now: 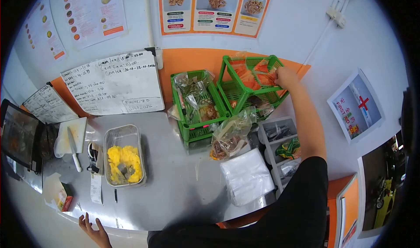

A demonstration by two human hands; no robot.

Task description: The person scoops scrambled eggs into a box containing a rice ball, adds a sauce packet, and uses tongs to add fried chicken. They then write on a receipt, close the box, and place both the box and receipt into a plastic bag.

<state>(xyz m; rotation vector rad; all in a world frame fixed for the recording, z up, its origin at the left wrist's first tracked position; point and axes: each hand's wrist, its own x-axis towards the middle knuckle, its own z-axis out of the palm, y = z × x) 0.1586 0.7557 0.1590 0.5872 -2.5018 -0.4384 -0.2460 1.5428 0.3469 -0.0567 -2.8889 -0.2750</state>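
Note:
My right hand (286, 78) is closed at the right rim of the upper green basket (226, 68), its fingers curled over the edge; the fingertips are partly hidden. Orange packets in clear plastic (245, 78) lie inside that basket. It sits over a lower green basket (227, 92). My left hand (94, 232) hangs in front of the counter edge, fingers spread, with nothing in it. A small open carton (65, 197) and a paper receipt (96, 189) are the things nearest to it.
On the steel counter (175, 173) stand a metal tray (141, 138) of yellow food, another green basket (186, 134), a stack of clear plastic bags (247, 175) and a grey divided organizer (269, 154). A knife (72, 143) lies on a white cutting board (81, 127) at left.

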